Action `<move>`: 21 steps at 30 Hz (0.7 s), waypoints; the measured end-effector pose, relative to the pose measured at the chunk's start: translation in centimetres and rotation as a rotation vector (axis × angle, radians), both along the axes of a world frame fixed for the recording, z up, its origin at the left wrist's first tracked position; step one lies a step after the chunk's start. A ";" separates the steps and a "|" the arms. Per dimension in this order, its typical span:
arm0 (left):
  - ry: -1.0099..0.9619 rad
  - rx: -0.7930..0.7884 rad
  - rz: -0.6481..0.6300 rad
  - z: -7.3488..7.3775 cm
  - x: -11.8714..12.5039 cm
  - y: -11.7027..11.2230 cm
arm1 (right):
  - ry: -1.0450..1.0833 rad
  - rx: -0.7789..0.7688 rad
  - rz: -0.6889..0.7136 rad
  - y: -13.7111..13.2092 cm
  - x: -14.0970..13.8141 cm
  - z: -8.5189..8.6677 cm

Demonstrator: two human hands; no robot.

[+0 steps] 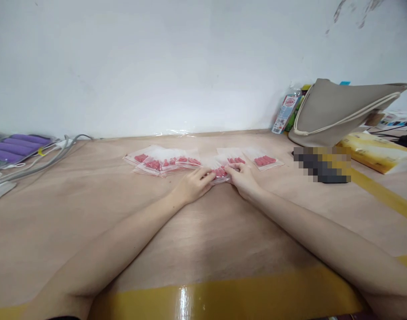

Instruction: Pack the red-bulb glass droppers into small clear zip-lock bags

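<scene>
A row of small clear zip bags with red pieces inside lies across the far middle of the wooden table [90, 200]. My left hand [194, 184] and my right hand [243, 177] meet at one bag [220, 173] in the middle of the row, fingers curled and pinching its edges. To the left several filled bags overlap in a pile [159, 162]. Two more bags lie to the right, the farthest one [265, 161] by itself.
A beige tote bag [333, 111] stands at the back right with a bottle [285, 113] behind it. A yellow packet [373, 153] lies beside it. Purple items [16, 146] and grey cables [50, 155] sit at the far left. Yellow tape [223, 298] lines the near edge.
</scene>
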State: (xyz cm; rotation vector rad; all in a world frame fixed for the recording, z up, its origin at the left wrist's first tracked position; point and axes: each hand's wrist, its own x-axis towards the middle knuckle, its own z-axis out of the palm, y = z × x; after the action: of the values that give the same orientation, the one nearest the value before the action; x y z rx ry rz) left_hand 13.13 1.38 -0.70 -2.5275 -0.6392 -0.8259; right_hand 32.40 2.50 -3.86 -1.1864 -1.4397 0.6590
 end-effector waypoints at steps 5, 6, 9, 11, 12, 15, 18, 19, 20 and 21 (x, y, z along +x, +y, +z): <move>0.007 0.011 -0.007 -0.4 0.0 0.6 | 0.035 -0.006 0.102 -1.4 1.9 1.1; 0.003 0.014 -0.005 -0.4 -0.1 0.6 | -0.076 0.055 0.122 -1.7 2.4 1.3; 0.004 0.028 -0.003 -0.5 -0.3 0.7 | -0.431 0.300 0.177 -2.3 3.8 1.8; 0.019 0.042 0.002 -0.5 -0.4 0.7 | -0.592 0.473 0.164 -2.4 4.3 1.8; 0.032 0.050 0.006 -0.5 -0.5 0.7 | -0.646 0.545 0.149 -2.4 4.5 1.8; 0.080 0.075 0.023 -0.4 -0.8 0.6 | -0.769 0.647 0.122 -2.1 4.5 1.6; 0.121 0.096 0.047 -0.2 -1.0 0.4 | -0.902 0.651 0.099 -2.1 4.3 1.7; 0.131 0.102 0.056 -0.2 -1.1 0.4 | -0.957 0.655 0.087 -2.2 4.3 1.8; 0.138 0.108 0.064 -0.1 -1.1 0.4 | -1.014 0.663 0.072 -2.3 4.2 1.9; 0.143 0.113 0.072 0.0 -1.1 0.3 | -1.071 0.670 0.050 -2.4 4.2 2.1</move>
State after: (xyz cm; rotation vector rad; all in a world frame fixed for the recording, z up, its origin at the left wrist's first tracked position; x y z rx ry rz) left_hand 11.98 1.73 -0.73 -2.4202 -0.6143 -0.6315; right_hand 36.57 0.07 -1.78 -0.9532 -2.3070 -0.5438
